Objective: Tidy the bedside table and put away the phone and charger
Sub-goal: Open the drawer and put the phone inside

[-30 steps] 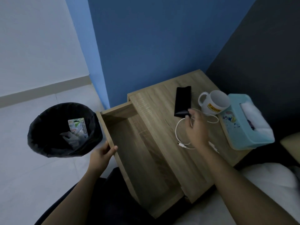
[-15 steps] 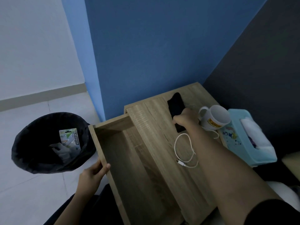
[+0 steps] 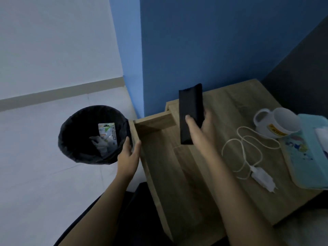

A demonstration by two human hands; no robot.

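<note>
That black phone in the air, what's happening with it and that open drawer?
A person is tidying a bedside table. Their right hand holds the black phone up over the open drawer, which looks empty. Their left hand grips the drawer's side edge. The white charger and its looped cable lie on the tabletop, next to a white mug and a teal tissue box. A black bin sits on the floor beside the drawer.

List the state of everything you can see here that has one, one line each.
drawer: pulled open, looks empty
phone: lifted, screen dark
right hand: grip closed on the phone
left hand: holding the drawer's side wall
charger: unplugged, cable loosely coiled on the tabletop
mug: tipped toward the camera, looks empty
bin: lined, some rubbish inside
</note>
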